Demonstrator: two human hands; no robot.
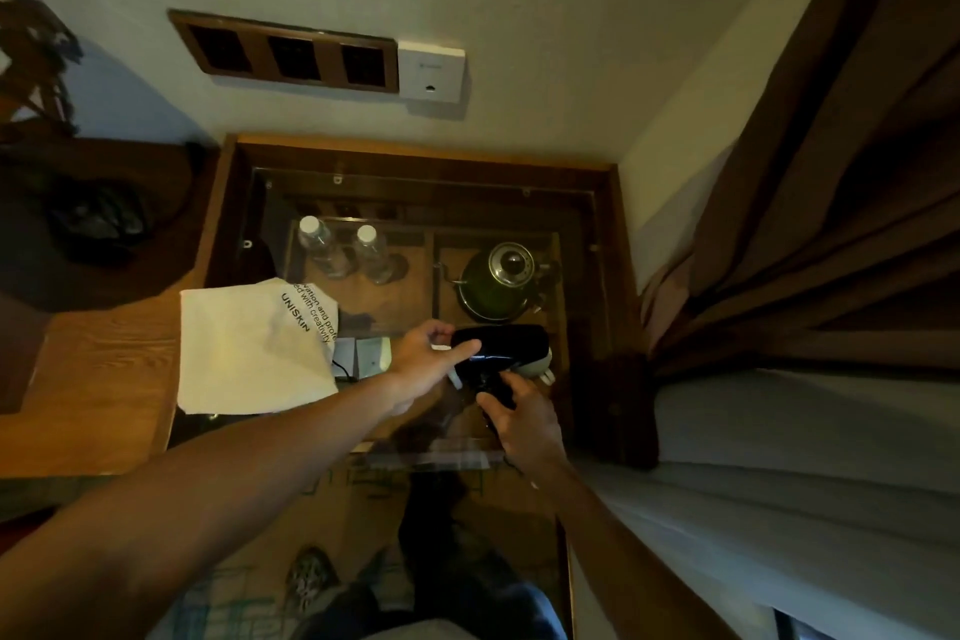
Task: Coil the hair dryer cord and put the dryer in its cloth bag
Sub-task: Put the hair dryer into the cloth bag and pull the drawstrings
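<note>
A glossy black hair dryer (506, 346) with a white end hangs above the glass-topped cabinet (415, 161), barrel lying left to right. My right hand (522, 418) is shut around its handle from below. My left hand (426, 361) touches the barrel's left end, forefinger stretched along it. The white cloth bag (244, 353) with black print lies flat to the left, on the cabinet's corner and the wooden desk. A thin dark cord (343, 372) shows beside the bag; the rest of it is hidden.
Under the glass stand two water bottles (343, 250) and a green kettle (498, 283). A wooden socket panel (291, 52) and a white wall box (431, 70) are on the wall. A bed (805, 483) and brown curtain (831, 172) are on the right.
</note>
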